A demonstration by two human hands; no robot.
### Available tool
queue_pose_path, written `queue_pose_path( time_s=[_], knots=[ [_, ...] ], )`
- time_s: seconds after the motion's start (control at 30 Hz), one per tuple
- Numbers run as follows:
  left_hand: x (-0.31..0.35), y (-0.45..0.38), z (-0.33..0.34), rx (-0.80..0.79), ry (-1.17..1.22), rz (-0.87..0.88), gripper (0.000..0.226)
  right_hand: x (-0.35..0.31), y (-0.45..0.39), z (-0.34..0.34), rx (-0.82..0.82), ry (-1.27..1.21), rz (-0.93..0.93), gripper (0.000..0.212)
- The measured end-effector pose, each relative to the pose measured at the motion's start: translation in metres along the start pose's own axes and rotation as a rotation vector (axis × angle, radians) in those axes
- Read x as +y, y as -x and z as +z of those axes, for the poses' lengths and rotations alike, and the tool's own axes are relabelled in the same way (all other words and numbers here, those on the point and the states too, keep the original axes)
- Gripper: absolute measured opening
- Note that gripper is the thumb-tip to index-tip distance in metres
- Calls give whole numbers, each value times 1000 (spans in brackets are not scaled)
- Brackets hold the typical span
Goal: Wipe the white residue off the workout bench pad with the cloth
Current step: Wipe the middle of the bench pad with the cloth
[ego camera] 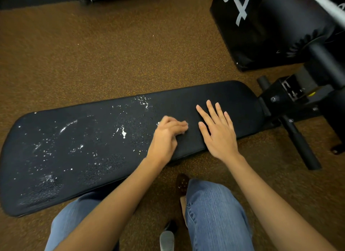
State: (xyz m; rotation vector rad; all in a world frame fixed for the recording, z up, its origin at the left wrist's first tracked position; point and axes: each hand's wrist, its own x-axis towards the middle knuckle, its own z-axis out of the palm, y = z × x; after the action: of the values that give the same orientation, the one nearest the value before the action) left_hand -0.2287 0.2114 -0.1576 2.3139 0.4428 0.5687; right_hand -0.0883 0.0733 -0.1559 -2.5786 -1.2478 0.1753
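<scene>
The long black bench pad runs across the view from the lower left to the right. White residue is smeared and speckled over its left and middle parts, while the right part looks clean. My left hand is curled, fingers bent, on a dark cloth that lies on the pad near its front edge and is hard to tell from the pad. My right hand rests flat on the clean right part, fingers spread, just right of the cloth.
The bench's black metal frame and a foam-covered bar stick out at the right end. A large black padded box stands at the back right. Speckled brown flooring surrounds the bench. My jeans-clad legs are below the pad.
</scene>
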Motion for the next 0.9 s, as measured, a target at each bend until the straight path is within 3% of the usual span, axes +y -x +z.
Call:
queue_pose_path(
  time_s=[0.1,0.2,0.37,0.5,0.6,0.73,0.9],
  knots=[
    [14,36,-3,-98,42,114,46,1,0,0,5,2,-4,51],
    [0,15,-19,-174,1,159,49,1,-1,1,5,3,-7,51],
    [-23,-19,-36,44,-47,-83,42,0,-1,2,11,9,5,51],
    [0,-3,-42,138,-286,-234,65,0,0,2,11,3,8,51],
    [8,-5,-38,204,-589,-275,50,-1,-1,2,21,5,5,51],
    [1,-12,-30,146,-855,-161,28,0,0,2,22,-2,8,50],
    [10,38,-37,65,-736,-70,13,-1,1,2,34,3,11,50]
  ],
)
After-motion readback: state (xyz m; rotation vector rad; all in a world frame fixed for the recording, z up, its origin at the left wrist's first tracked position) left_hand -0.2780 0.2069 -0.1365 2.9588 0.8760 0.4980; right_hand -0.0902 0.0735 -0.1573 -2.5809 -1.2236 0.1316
